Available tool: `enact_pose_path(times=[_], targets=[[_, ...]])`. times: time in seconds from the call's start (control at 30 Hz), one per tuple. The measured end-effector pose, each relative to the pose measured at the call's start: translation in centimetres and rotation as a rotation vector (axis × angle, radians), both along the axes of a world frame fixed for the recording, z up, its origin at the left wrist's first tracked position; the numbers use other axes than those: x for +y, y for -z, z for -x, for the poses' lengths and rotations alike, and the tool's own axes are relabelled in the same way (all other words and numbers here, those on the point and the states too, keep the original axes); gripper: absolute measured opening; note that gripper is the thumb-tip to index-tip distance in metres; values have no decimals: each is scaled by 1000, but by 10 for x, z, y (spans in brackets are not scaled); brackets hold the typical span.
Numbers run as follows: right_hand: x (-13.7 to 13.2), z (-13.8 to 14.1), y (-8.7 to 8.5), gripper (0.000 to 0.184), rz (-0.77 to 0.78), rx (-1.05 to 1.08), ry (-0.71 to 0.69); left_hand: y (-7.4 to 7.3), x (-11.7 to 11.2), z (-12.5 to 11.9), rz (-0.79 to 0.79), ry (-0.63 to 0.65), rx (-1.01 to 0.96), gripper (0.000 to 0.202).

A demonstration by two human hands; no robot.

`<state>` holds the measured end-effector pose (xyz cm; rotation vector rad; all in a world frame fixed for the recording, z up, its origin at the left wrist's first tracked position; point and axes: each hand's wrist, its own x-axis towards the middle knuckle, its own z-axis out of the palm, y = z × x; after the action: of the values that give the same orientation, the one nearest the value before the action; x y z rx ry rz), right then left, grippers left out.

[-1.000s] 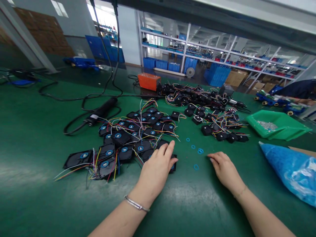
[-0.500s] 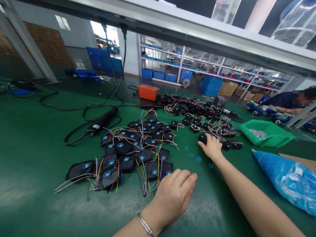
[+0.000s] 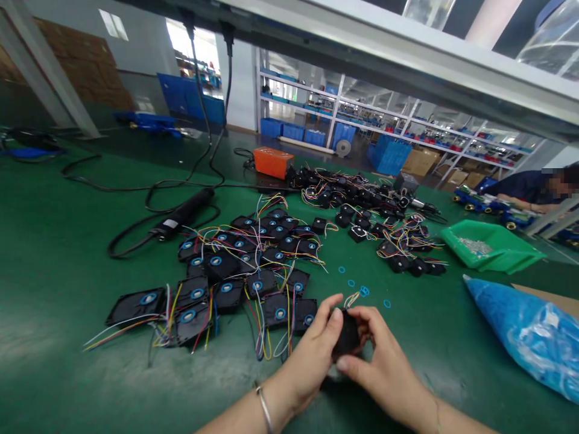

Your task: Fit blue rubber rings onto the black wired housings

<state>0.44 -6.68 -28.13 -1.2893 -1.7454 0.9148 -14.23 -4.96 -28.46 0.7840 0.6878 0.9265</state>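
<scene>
On the near side of the loose blue rings, a small black part sits between two bare hands. The left hand pinches it from the left between thumb and finger; the right hand has its grip around the other side, fingers over the edge and thumb low. Fingers hide much of the part, so I can't tell whether it also rests on the desk. Thin wires rise from its far end, toward the rings.

Uneven pressure while turning the part could make it slip, and a finger catching the wires could tug or bend them. A careless sweep could scatter the rings, which look light.

Left of the rings lie wired black housings, many bearing a blue ring; their crossed leads could snag the bracelet. Right of the rings are a blue plastic bag and, farther back, a green bin. Beyond the rings, tangled smaller black parts stand in the way of the heap behind. Well left and past the rings is a corded black tool; farther off, an orange box. Far right, beyond the rings, shows a co-worker's sleeve.
</scene>
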Motion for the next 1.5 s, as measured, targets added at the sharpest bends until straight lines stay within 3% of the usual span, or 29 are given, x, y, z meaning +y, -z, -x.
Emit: enact_pose_path(times=[0.1, 0.2, 0.27, 0.43, 0.6, 0.77, 0.9, 1.13, 1.27, 1.4, 1.5], targets=[[9, -29, 2, 35, -37, 6, 14, -5, -2, -2, 91, -25, -55, 36], [43, -71, 15, 24, -111, -289, 176, -6, -2, -3, 90, 13, -23, 27], [62, -90, 27, 22, -110, -481, 210, -6, -2, -3, 106, 71, -19, 25], [76, -105, 41, 14, -51, -558, 203, -9, -4, -4, 239, 172, -112, 29], [55, -94, 16, 16, -56, -468, 227, -8, -6, -4, 235, 209, -144, 32], [12, -46, -7, 14, -145, -164, 7, 1, -7, -7, 183, 243, -163, 29], [-1, -27, -1, 11, -111, -143, -47, 7, -8, -10, 141, 268, -191, 26], [2, -34, 10, 7, -110, -121, 11, 10, -8, -10, 103, 298, -146, 29], [6, -37, 10, 28, -6, -79, 18, 7, -8, -8, 112, 321, -57, 37], [10, -40, 5, 35, 199, 9, -202, 6, -9, -6, 58, 391, -1, 39], [6, -39, -1, 31, 206, -10, -267, 3, -9, -4, 7, 421, 11, 37]])
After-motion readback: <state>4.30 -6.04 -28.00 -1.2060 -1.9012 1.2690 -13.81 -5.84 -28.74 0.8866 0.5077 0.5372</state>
